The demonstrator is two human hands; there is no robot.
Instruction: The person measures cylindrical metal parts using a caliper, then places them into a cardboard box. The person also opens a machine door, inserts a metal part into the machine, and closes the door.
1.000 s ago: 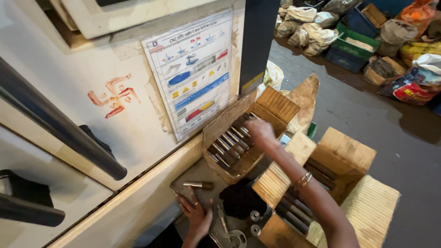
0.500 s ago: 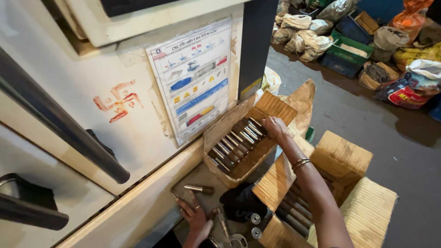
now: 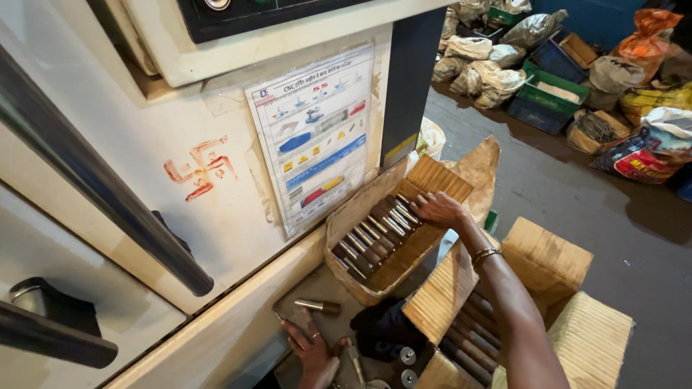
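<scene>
Metal pins (image 3: 375, 234) lay in a row inside the cardboard box (image 3: 425, 184), where the right hand (image 3: 440, 210) rested with fingers curled on the end ones. Left hand (image 3: 313, 349) lay spread flat beside one loose pin (image 3: 317, 307) below the box.

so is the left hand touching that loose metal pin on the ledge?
Apart. The head view shows bare ledge between the left hand and the metal pin.
</scene>
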